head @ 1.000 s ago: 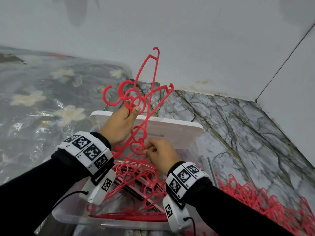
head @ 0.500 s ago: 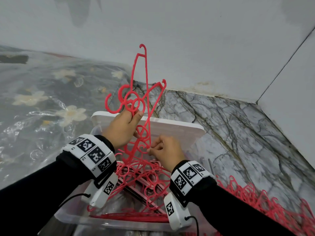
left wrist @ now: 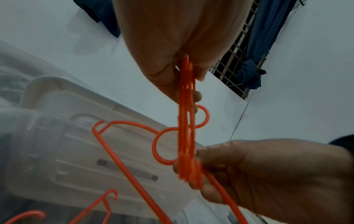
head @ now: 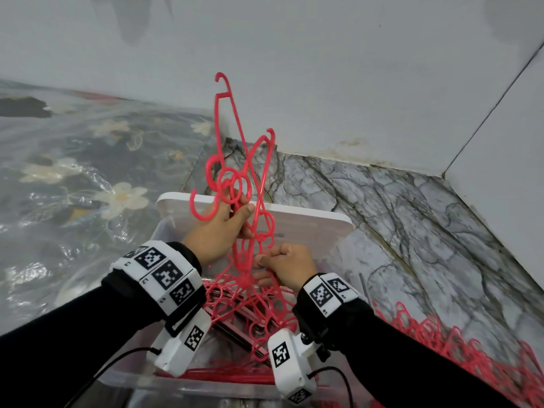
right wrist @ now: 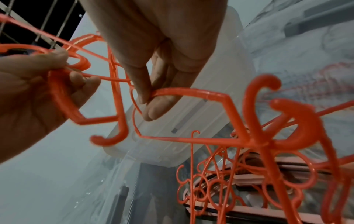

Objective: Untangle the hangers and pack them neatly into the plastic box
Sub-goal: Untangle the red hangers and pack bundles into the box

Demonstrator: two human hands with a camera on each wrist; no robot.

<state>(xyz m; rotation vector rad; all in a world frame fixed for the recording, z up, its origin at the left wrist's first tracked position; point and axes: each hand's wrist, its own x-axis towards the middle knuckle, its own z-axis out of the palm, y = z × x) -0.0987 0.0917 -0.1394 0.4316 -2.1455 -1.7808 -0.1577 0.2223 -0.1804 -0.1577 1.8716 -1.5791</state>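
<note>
Your left hand (head: 219,231) grips the hangers (head: 235,184) by their hooks above the box (head: 164,381); your right hand (head: 287,266) pinches one loop. They're light, springy, snag-prone: hold near the hooks.

Ahead of you a pale grey wall (head: 323,69) meets a second wall (head: 506,148) in a corner at the right. Below them lies a marble-patterned floor (head: 412,225), grey-white with dark veins, stained along the foot of the wall. To your left you see a dark floral sheet (head: 73,178) with cream flowers, covered in shiny clear plastic. A thin metal rod (head: 362,287) lies on the marble. In the left wrist view you can make out a barred window (left wrist: 233,63) with blue cloth (left wrist: 252,72) hanging beside it.
</note>
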